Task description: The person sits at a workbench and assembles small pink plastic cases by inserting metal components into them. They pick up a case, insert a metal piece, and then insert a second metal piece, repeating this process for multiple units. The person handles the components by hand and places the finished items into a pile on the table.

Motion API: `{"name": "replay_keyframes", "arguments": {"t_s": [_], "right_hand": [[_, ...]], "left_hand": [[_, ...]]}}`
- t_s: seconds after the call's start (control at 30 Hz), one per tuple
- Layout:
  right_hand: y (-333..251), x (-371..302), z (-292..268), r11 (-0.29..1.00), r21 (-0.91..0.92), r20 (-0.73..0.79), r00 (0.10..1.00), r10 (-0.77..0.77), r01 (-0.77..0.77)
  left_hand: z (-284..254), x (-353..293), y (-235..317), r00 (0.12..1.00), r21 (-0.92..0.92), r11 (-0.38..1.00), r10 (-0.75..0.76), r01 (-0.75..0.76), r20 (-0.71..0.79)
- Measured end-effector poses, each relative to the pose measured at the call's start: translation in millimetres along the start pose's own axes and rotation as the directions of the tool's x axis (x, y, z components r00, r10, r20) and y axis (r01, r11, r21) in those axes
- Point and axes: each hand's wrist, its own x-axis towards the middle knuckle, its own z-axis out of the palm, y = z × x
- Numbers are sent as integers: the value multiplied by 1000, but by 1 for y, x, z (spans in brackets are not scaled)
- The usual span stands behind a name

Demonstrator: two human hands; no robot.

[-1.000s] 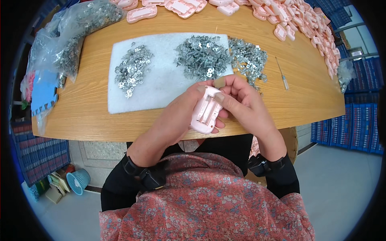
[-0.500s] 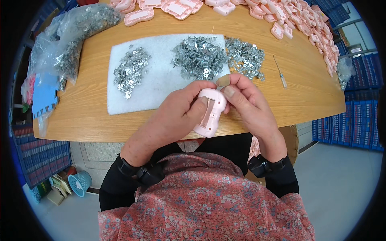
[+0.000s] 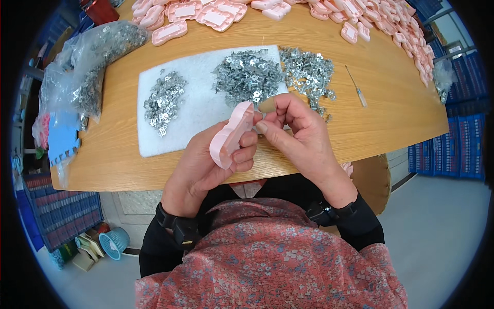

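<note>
2 hands at 1 pink case [image 3: 230,135] – now turned edge-on.
Left hand [image 3: 206,165] grips it; right hand [image 3: 293,131] fingertips pinch a small metal clip at its far end.

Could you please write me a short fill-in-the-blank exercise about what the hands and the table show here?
1. The left hand holds a plastic shell whose colour is ____.
2. The right hand pinches a small ____ part at the shell's top end.
3. Two heaps of metal parts lie on a ____ foam mat.
4. The slim screwdriver lies on the wooden table to the person's ____.

Missing words: pink; metal; white; right
</note>
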Motion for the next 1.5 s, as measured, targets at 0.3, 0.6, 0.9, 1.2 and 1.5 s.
{"name": "replay_keyframes", "arguments": {"t_s": [0.3,0.6,0.9,1.2,1.5], "right_hand": [[6,4,0,996,-35,-49,996,-78,76],[7,8,-1,984,-151,-44,993,-106,99],[3,2,16,950,-269,-106,975,-195,161],[-1,-1,16,718,-623,-26,909,-415,310],[-17,-8,10,784,-475,72,905,-419,401]], "left_hand": [[2,-1,-3,999,-27,1000,-13,12,-53],[0,-1,-5,1000,-76,997,-20,19,-10],[6,7,-14,992,154,982,118,-111,-37],[31,16,-21,888,659,737,394,-153,-235],[4,10,-10,971,118,966,236,-230,-39]]}}
